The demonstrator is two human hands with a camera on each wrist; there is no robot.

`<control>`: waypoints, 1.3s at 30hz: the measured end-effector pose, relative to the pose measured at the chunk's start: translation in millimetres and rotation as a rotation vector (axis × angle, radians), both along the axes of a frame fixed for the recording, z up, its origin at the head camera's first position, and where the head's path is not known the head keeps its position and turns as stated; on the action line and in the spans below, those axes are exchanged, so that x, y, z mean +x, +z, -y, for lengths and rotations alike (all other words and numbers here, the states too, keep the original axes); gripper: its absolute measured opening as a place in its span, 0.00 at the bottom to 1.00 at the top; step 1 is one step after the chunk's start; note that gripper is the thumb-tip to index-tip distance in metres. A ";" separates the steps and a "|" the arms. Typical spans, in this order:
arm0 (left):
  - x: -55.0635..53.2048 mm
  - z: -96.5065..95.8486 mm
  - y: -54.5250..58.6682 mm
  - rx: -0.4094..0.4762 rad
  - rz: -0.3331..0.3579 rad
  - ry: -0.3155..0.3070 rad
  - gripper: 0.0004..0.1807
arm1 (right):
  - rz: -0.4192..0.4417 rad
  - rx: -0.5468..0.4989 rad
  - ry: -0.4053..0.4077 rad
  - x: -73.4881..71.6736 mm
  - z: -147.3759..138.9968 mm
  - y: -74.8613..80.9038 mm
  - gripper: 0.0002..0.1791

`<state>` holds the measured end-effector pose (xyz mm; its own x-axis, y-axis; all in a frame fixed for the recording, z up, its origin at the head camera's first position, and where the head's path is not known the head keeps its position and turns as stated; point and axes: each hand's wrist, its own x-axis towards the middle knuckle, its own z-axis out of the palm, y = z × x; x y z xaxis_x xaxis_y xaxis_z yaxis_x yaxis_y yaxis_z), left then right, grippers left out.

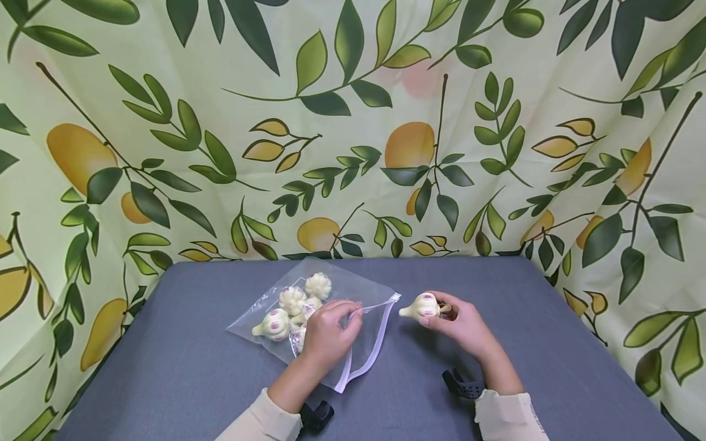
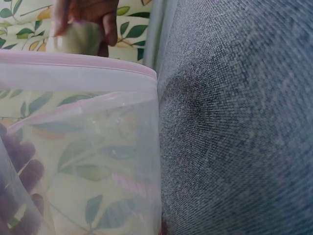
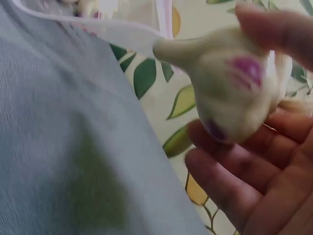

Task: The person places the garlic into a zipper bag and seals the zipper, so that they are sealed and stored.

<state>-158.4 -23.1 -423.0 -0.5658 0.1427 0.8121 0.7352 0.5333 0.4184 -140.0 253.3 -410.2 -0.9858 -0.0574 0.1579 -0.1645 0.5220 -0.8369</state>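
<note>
My right hand grips a garlic bulb between thumb and fingers, its pale stem pointing left toward the mouth of a clear zip bag. In the right wrist view the bulb shows purple streaks. The left hand pinches the bag's upper edge near the zip strip, and the mouth gapes on the right side. Several garlic bulbs lie inside the bag, left of that hand, which partly covers them. The left wrist view shows the bag's pink-edged zip close up, with the left fingers behind the plastic.
The bag lies on a table with a grey-blue cloth. Behind and beside it hangs a curtain printed with leaves and orange fruit. Black wrist straps sit below the hands.
</note>
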 end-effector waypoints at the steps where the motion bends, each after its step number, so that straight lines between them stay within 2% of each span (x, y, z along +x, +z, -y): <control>1: 0.1 -0.1 0.2 0.000 0.004 0.000 0.04 | 0.000 -0.017 0.026 0.3 1.8 0.6 0.30; 7: 0.3 0.0 1.0 0.000 0.001 -0.003 0.04 | 0.026 -0.110 0.161 1.7 20.8 0.6 0.28; 13: 0.3 -0.5 1.6 -0.001 -0.009 -0.014 0.05 | 0.025 -0.055 0.243 2.2 49.5 -4.0 0.27; 18: 2.7 -1.6 4.2 -0.006 0.014 -0.026 0.05 | 0.083 -0.079 0.304 3.9 72.0 -9.6 0.30; 24: 6.7 -4.3 6.1 -0.011 0.014 -0.038 0.05 | 0.118 -0.072 0.258 8.0 92.1 -15.9 0.34; 32: 9.5 -8.0 5.0 -0.024 0.012 -0.041 0.05 | 0.138 -0.150 0.171 10.7 108.6 -24.1 0.22; 34: 9.8 -8.5 4.9 -0.022 0.014 -0.049 0.05 | 0.145 -0.195 0.152 12.6 111.7 -23.1 0.22; 39: 10.6 -9.1 4.8 -0.026 0.014 -0.057 0.06 | 0.146 -0.214 0.132 20.7 120.7 -9.9 0.23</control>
<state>-147.8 -14.0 -418.2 -0.5675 0.1957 0.7998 0.7586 0.5018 0.4156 -119.4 132.6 -420.1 -0.9852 -0.1673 0.0370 -0.0887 0.3132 -0.9455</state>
